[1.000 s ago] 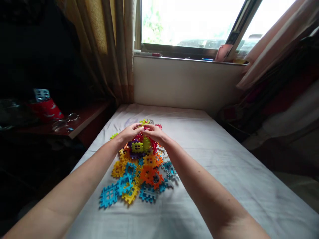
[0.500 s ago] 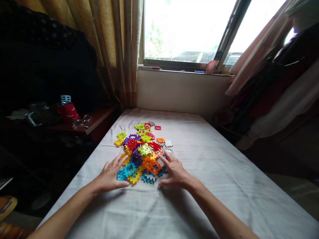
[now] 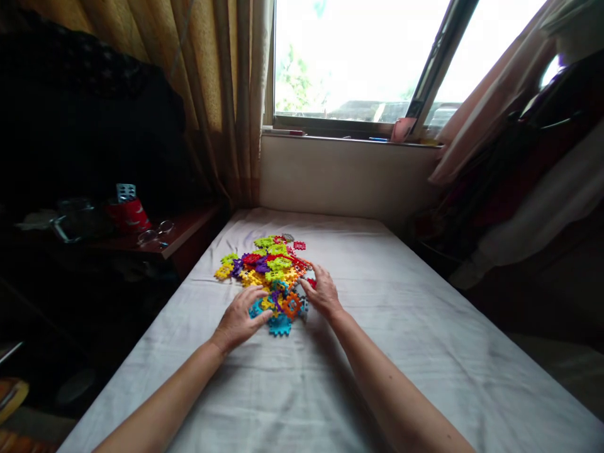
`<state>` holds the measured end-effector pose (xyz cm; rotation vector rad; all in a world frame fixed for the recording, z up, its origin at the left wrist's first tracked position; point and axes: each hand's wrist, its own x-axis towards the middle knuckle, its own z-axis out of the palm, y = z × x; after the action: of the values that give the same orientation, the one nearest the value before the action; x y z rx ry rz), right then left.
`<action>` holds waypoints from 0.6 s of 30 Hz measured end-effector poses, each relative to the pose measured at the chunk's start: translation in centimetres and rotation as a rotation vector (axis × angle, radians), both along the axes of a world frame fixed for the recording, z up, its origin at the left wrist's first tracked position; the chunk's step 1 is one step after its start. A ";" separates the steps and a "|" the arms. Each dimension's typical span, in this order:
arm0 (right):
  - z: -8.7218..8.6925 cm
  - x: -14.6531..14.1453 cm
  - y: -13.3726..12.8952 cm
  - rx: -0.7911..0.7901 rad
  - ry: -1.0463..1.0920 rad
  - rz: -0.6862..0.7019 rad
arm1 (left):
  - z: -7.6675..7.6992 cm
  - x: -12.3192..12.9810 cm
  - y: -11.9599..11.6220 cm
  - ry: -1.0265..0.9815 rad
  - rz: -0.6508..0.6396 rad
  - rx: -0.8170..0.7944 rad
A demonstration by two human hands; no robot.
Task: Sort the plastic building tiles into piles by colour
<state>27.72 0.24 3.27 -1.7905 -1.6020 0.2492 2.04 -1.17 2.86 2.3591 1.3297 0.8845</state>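
Note:
A heap of notched plastic pieces in several colours lies on the white cloth [image 3: 377,352]. At its near left side is my left hand [image 3: 241,316], fingers spread against blue and yellow pieces. My right hand [image 3: 323,290] touches the right edge, its fingers curved and apart beside a red piece. Between the hands lie an orange piece [image 3: 291,305] and a blue piece [image 3: 280,325]. Lime green pieces [image 3: 279,264] top the middle, and yellow pieces [image 3: 223,271] lie at the far left of the heap.
Left of the cloth, a dark red table [image 3: 189,229] holds eyeglasses [image 3: 155,233], a red container [image 3: 128,216] and a glass vessel. A curtain [image 3: 226,100] hangs beside the window. Clothes [image 3: 509,151] hang at the right.
Both hands have moved closer together, my left one rightward and my right one slightly away from me. The near pieces have been pushed inward into a narrower heap.

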 end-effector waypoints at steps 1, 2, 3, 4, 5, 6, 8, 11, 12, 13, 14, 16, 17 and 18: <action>-0.3 0.6 0.1 -0.023 -0.006 -0.041 | 0.5 -0.7 0.5 -0.021 0.035 -0.011; -0.5 1.2 0.1 -0.050 -0.013 -0.091 | 1.0 -1.5 1.2 -0.030 0.099 -0.025; -0.7 1.8 0.1 -0.082 -0.019 -0.146 | 1.6 -2.4 2.1 -0.019 0.165 -0.035; -0.8 2.3 0.1 -0.118 -0.024 -0.201 | 2.0 -3.1 3.3 0.001 0.230 -0.038; -0.9 2.6 0.2 -0.155 -0.029 -0.250 | 2.3 -3.7 4.5 0.028 0.295 -0.029; -0.9 2.6 0.3 -0.189 -0.035 -0.285 | 2.6 -4.1 5.8 0.050 0.368 -0.036; -0.6 2.1 0.8 -0.244 -0.040 -0.294 | 2.6 -4.1 8.0 0.028 0.500 -0.167; 0.3 -0.1 1.9 -0.293 -0.009 -0.219 | 1.9 -2.3 9.9 -0.040 0.510 -0.308; 0.7 -0.9 2.3 -0.306 0.014 -0.202 | 1.5 -1.4 10.0 -0.058 0.488 -0.310; 1.1 -1.6 2.7 -0.311 0.039 -0.193 | 1.2 -0.4 10.0 -0.081 0.470 -0.302; 1.4 -2.2 3.1 -0.303 0.063 -0.184 | 0.8 0.5 9.9 -0.111 0.456 -0.295; 1.9 -3.1 3.8 -0.258 0.114 -0.151 | 0.3 2.2 9.4 -0.175 0.430 -0.279; 2.1 -3.4 4.2 -0.233 0.143 -0.123 | 0.0 2.9 9.1 -0.224 0.421 -0.281; 2.2 -3.6 4.6 -0.217 0.178 -0.086 | -0.1 3.4 8.8 -0.300 0.407 -0.300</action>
<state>24.08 4.83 5.43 -1.9352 -1.4124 0.5442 5.47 7.59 2.76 1.6850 1.7004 1.0146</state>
